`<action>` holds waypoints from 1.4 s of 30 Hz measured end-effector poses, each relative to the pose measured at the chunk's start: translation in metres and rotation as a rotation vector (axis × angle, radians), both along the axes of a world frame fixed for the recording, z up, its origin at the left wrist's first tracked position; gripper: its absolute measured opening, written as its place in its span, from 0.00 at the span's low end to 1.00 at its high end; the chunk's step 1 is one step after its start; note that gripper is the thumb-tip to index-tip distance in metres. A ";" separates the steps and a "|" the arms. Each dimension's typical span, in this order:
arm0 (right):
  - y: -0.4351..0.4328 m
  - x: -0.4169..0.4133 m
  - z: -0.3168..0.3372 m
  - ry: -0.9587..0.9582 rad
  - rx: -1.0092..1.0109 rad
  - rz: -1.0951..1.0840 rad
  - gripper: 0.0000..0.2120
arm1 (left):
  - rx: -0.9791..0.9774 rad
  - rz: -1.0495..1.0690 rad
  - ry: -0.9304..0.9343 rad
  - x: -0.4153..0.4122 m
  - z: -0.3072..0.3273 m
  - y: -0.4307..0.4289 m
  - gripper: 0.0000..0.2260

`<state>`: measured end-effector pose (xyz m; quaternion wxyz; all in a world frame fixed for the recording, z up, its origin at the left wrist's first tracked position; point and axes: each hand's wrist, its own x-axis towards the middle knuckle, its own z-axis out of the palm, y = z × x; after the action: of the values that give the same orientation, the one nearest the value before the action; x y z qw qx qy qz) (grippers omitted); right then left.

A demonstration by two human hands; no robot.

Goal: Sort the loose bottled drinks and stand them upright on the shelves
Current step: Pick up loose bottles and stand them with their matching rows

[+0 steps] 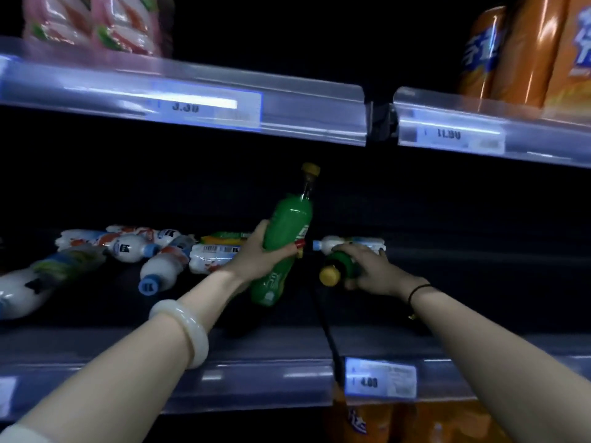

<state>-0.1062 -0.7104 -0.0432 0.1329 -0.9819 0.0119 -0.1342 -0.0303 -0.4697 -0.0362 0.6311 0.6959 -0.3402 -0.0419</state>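
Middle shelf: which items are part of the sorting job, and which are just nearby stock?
Job: green bottle in left hand; second green bottle under right hand; white bottles lying down.

Nearby: orange bottles, pink packs, price tags.

The left hand holds a green bottle with a yellow cap, tilted up above the dark middle shelf. The right hand grips a second green bottle lying on its side. White bottles lie in a pile to the left. Orange bottles stand on the top shelf.
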 end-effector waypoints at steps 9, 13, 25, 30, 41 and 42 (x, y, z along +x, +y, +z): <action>-0.007 -0.010 0.031 -0.432 0.961 -0.018 0.22 | -0.162 -0.144 0.227 -0.015 0.004 -0.079 0.23; -0.027 -0.017 0.007 -0.345 1.005 0.070 0.25 | -0.129 -0.145 0.215 -0.014 0.003 -0.107 0.25; -0.092 -0.032 -0.004 -0.368 1.243 0.087 0.26 | -0.078 -0.209 0.193 -0.015 -0.007 -0.170 0.33; -0.096 -0.033 -0.009 -0.401 1.234 0.056 0.20 | -0.072 -0.215 0.197 -0.017 -0.008 -0.178 0.27; -0.090 -0.033 -0.013 -0.449 1.255 0.050 0.21 | -0.045 -0.288 0.236 -0.015 -0.010 -0.174 0.29; -0.090 -0.032 -0.014 -0.452 1.254 0.050 0.21 | -0.037 -0.305 0.263 -0.014 -0.010 -0.173 0.30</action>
<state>-0.1386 -0.8004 -0.0569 0.6811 -0.6662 0.0369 -0.3015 -0.0447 -0.6428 -0.0457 0.6690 0.6133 -0.3569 -0.2211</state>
